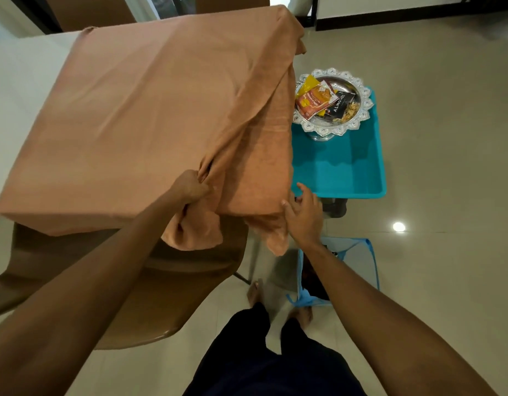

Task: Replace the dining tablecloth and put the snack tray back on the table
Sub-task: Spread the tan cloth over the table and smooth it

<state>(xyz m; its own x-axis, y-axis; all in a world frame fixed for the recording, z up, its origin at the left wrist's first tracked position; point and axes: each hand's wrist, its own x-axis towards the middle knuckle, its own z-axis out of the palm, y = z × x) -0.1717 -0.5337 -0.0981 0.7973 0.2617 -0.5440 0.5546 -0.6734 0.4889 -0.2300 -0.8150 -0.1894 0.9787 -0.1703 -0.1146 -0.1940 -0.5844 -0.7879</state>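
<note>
At the table's near edge, the left hand [191, 187] is bunched tight on the tan tablecloth [138, 110], whose folds run toward one o'clock. The right hand [302, 214], fingers spread, touches the hanging corner at three o'clock. Beyond, the silver snack tray [358, 87] sits in a turquoise tub [341, 170].

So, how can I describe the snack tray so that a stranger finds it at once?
Look to the right of the table draped in the orange-brown tablecloth, where a turquoise plastic tub sits. The snack tray rests at its far end. It is the only silver thing there, round with a scalloped rim, holding snack packets.
</note>
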